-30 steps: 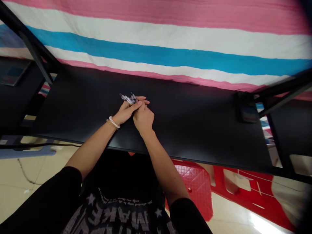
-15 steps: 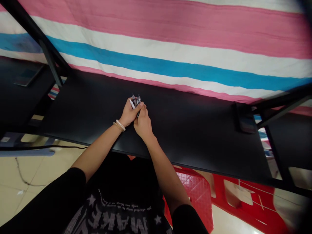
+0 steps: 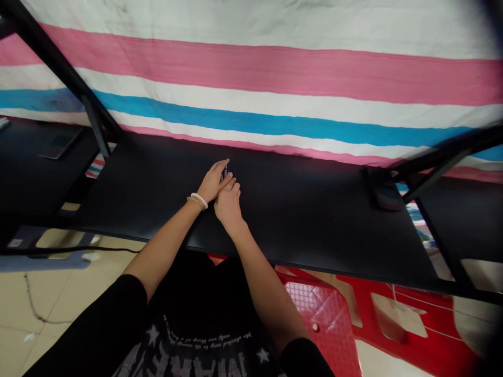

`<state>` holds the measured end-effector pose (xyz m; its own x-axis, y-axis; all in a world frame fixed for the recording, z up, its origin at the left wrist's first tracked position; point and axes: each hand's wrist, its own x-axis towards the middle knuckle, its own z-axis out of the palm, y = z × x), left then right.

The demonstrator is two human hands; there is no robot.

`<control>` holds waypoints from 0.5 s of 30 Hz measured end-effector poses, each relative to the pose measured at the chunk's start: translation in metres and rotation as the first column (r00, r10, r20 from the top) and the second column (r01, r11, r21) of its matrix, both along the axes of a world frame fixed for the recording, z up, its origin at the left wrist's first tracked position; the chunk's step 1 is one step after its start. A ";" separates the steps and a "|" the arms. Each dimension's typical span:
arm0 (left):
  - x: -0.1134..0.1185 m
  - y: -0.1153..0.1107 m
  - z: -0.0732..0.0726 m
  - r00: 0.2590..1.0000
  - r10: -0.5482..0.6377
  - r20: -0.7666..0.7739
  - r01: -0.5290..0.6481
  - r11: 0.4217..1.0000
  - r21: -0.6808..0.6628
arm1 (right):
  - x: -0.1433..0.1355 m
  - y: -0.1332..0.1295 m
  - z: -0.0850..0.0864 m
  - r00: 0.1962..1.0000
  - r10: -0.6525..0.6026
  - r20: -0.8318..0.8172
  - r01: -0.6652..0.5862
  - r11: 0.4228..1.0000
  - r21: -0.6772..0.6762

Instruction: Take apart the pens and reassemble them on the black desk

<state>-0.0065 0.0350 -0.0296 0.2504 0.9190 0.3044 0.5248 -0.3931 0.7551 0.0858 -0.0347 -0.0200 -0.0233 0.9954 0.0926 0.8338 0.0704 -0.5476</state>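
My left hand (image 3: pixel 211 182), with two bracelets (image 3: pixel 197 201) at its wrist, is wrapped around a small bunch of pens (image 3: pixel 225 173). Only a dark, shiny bit of the pens shows between its fingers and thumb; the rest is covered. Close against it, my right hand (image 3: pixel 228 203) has its fingers curled in at the lower end of the bunch. Its fingertips touch the left thumb, and what lies inside them is hidden. Both hands are over the black tabletop (image 3: pixel 306 209), left of its middle.
A dark phone (image 3: pixel 385 193) lies near the tabletop's right end, and a flat dark device (image 3: pixel 61 144) on the table at left. Black metal struts (image 3: pixel 96 125) rise at both ends. Striped cloth (image 3: pixel 275 76) hangs behind. Red plastic stools (image 3: pixel 318 314) stand below the front edge.
My left hand has closed over the pens, covering the white pen and clear tips that showed before. My right hand has shifted slightly and stays against it. The view has tilted a little upward.
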 end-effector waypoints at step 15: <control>0.013 0.001 0.013 0.892 -0.130 -0.433 0.095 0.990 -0.102 | 0.032 -0.039 -0.008 0.990 -0.046 0.137 0.038 0.998 0.054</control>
<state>0.0064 0.0359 -0.0166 0.4451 0.8927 0.0705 0.7645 -0.4198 0.4893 0.1178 -0.0737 -0.0276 0.0024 0.9898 0.1422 0.9040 0.0587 -0.4235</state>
